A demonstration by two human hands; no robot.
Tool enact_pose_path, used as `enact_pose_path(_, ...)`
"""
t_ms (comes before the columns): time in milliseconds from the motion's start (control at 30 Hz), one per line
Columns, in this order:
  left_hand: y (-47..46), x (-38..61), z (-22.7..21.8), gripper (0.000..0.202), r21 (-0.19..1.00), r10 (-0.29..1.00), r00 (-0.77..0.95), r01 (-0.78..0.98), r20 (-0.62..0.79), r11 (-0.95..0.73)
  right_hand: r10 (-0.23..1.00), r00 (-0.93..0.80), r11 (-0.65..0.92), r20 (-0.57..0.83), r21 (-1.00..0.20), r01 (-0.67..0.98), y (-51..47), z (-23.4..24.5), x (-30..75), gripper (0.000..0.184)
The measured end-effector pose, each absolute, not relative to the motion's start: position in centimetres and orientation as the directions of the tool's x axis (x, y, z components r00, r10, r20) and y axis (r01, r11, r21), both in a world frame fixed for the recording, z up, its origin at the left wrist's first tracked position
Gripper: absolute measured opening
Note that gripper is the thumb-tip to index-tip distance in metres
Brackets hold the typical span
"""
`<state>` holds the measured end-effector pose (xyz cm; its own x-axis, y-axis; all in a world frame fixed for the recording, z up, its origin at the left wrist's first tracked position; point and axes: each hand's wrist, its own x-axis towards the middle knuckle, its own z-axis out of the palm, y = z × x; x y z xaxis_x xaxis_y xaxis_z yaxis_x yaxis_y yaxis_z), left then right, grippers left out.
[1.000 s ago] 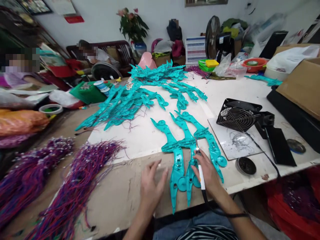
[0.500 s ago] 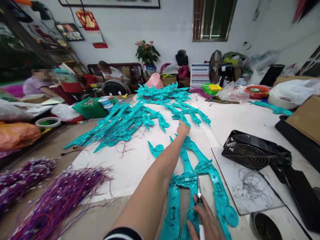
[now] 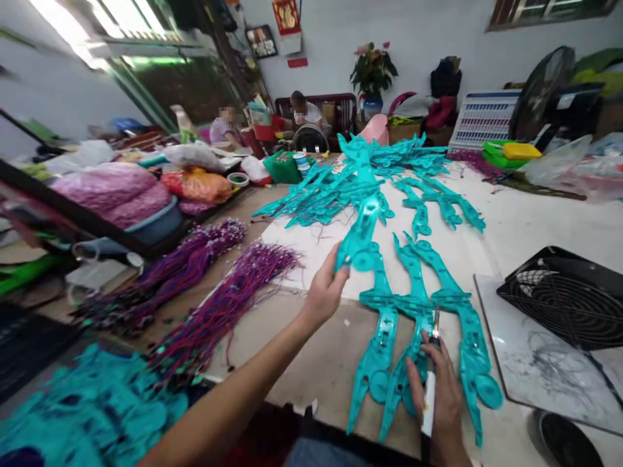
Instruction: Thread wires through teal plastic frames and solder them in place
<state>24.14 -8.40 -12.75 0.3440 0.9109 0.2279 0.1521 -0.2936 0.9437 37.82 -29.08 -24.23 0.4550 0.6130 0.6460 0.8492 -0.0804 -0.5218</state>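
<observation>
Teal and purple across our table

Leftward, we see wire bundles. Next, our left hand pinches the near end of a raised teal part. Then three teal pieces lie side by side; by the middle one, our right hand curls around a soldering iron.

Workshop: soldering iron, wire bundles, plastic parts.

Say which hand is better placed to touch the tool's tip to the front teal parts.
Right, I'd judge: the right hand holds the white-handled tool, its tip close to the front teal parts. The left hand is busy gripping another teal part.
</observation>
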Motion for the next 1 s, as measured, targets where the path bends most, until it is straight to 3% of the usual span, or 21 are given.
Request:
enact_pose_path(133,-17.9,12.3,-14.9,0.064,0.876,0.962,0.262,0.441,0.081,-0.194,0.635,0.463,-0.101,0.618,-0.528,0.843,-29.4,-23.7,37.9,0.031)
enact_pose_path(300,-23.3,7.8,-18.9,0.060,0.835,0.932,0.347,0.539,-0.106,-0.106,0.646,0.445,-0.109,0.620,-0.502,0.858,-29.6,-22.9,37.9,0.033)
enact_pose_path(467,-22.4,9.1,-20.8,0.058,0.784,0.890,0.456,0.557,-0.015,-0.272,0.660,0.432,-0.109,0.614,-0.491,0.864,-29.8,-23.0,37.9,0.038)
enact_pose_path(733,-20.1,10.8,-21.2,0.068,0.561,0.791,0.567,0.587,0.230,-0.584,0.680,0.365,-0.101,0.636,-0.412,0.906,-29.8,-23.4,38.0,0.035)
enact_pose_path(833,-19.1,12.0,-22.6,0.063,0.505,0.712,0.666,0.546,0.221,-0.668,0.688,0.335,-0.073,0.644,-0.398,0.915,-29.8,-23.4,37.8,0.030)
enact_pose_path(1000,-17.9,13.6,-23.6,0.058,0.464,0.705,0.681,0.568,0.199,-0.680,0.692,0.330,-0.091,0.641,-0.376,0.922,-29.7,-23.4,37.5,0.029)
